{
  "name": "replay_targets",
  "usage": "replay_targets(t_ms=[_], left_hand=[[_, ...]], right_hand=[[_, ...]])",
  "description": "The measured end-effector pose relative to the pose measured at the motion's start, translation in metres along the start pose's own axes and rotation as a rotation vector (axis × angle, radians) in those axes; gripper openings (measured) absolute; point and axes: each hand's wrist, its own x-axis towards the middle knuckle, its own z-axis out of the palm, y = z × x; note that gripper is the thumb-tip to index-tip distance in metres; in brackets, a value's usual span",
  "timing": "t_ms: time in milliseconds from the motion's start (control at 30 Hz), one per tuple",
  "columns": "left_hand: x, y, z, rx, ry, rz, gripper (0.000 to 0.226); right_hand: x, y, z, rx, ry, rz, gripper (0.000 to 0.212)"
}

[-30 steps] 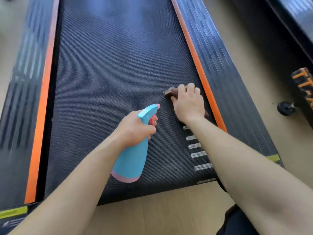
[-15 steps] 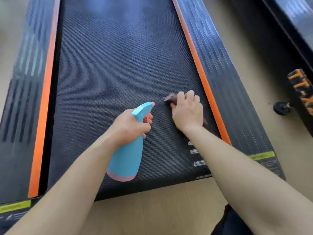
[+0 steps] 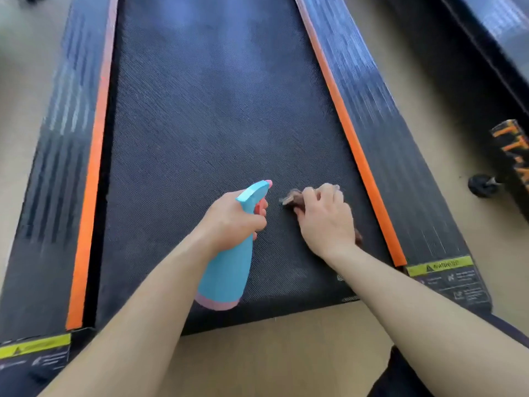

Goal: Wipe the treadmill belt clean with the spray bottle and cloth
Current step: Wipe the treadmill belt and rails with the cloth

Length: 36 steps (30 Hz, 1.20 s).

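Gripping the bottle (image 3: pixel 226 270) by its neck in the left hand (image 3: pixel 232 222), base hanging over the belt's (image 3: pixel 214 110) near edge, nozzle pointing away. Pressing the cloth (image 3: pixel 290 198) onto the belt under the right hand (image 3: pixel 326 222), fingers curling over it, just right of the nozzle.

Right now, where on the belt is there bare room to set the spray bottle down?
The belt is bare between the left orange strip and the left hand holding the spray bottle, and everywhere beyond both hands. Crowded: the near right part, where the right hand grips the cloth.
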Motion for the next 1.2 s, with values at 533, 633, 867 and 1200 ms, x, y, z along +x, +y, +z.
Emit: replay_targets(t_ms=[533,633,867,1200], left_hand=[[-0.005,0.014,0.0,0.04,-0.039,0.014,0.046],[-0.003,0.017,0.009,0.072,-0.036,0.023,0.045],[-0.019,0.001,0.003,0.026,-0.036,-0.005,0.044],[-0.03,0.011,0.01,0.046,-0.01,0.027,0.057]], right_hand=[[-0.016,0.015,0.0,-0.021,-0.024,-0.02,0.03],[-0.008,0.029,0.001,-0.019,-0.026,-0.176,0.033],[0.065,0.014,-0.001,-0.042,-0.056,0.214,0.033],[-0.039,0.027,-0.039,0.244,-0.389,0.003,0.05]])
